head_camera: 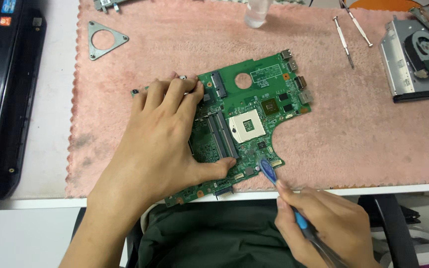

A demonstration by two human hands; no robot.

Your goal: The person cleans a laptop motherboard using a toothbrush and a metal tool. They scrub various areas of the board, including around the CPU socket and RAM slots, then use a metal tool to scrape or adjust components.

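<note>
Motherboard [244, 119] long axis diagonal, lower-left to upper-right, under left hand [167, 134].

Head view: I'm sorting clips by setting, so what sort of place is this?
Probably an electronics repair bench: a bare green circuit board lies on a pink mat, with small screwdrivers and a removed cooling fan nearby.

bare towel [363, 134] right, screwdrivers [343, 40] beyond
</note>
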